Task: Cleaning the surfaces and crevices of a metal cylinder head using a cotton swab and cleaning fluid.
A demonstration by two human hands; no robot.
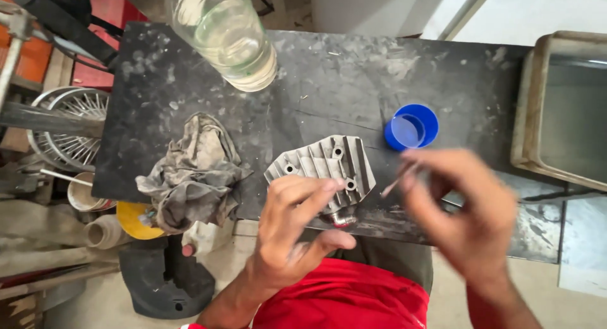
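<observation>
1. Head view, the main thing: a grey finned cast-metal engine cover (324, 166) with bolt holes lies on the dark, scuffed metal worktop (354, 82), close to its near edge, within easy reach of the person.
2. Head view, left hand (294, 231): its fingers are laid over the cover's near edge, thumb curled below the worktop's lip. It looks like a bracing grip that keeps the part from sliding.
3. Head view, right hand (461, 209): blurred, fingers pressed together on a thin pale stick-like tool (395, 182), its tip just beside the cover's right end. Whether it touches the metal, I cannot tell.
4. Head view, around them: a blue round plastic cap (412, 127) sits mouth up just beyond the right hand, probably as a small dish near the tool. A clear plastic bottle of pale liquid (231, 35) stands at the far edge, and a crumpled, dirty grey rag (193, 174) lies left of the cover.
</observation>
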